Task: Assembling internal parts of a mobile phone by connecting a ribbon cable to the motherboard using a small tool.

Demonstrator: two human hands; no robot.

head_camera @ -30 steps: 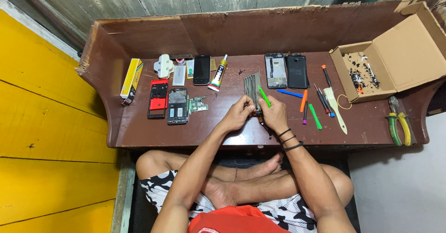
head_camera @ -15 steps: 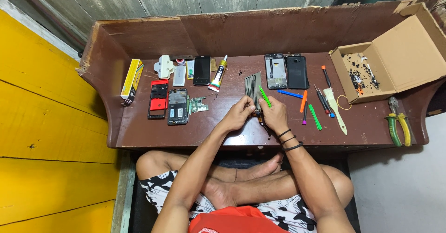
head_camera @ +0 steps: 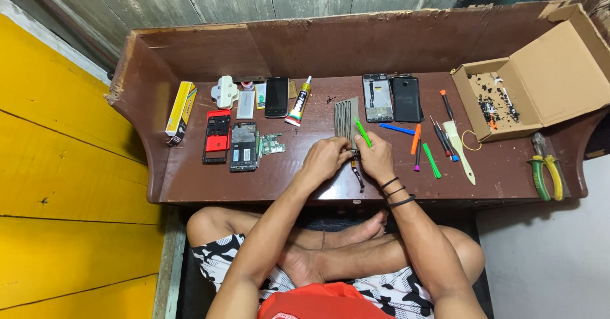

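The person sits cross-legged at a low brown table (head_camera: 190, 185). Both hands meet near its front edge. The left hand (head_camera: 325, 160) curls its fingers down over a small dark part (head_camera: 358, 169); the right hand (head_camera: 376, 158) pinches the same part from the other side, and a green tool (head_camera: 363, 132) sticks out from its fingers toward the back of the table. Whether the left hand truly grips the part or only steadies it, I cannot tell. The part lies just inside the table's front edge, between the two hands.

Just behind the hands lies a grey ribbed plate (head_camera: 346, 117). To the left of the hands sit a circuit board (head_camera: 271, 145), an opened phone frame (head_camera: 243, 146) and a red frame (head_camera: 217, 135). To the right of the hands lie orange, green and blue tools and a cream spudger (head_camera: 462, 155); pliers (head_camera: 546, 166) with yellow-green handles rest at the table's right end.

Further back, an open cardboard box (head_camera: 508, 128) at the table's right holds small dark bits and screws (head_camera: 490, 106), its lid flap raised. A glue tube (head_camera: 298, 103) lies slantwise behind the plate's left side. A long yellow box (head_camera: 180, 107) lies at the table's back left.
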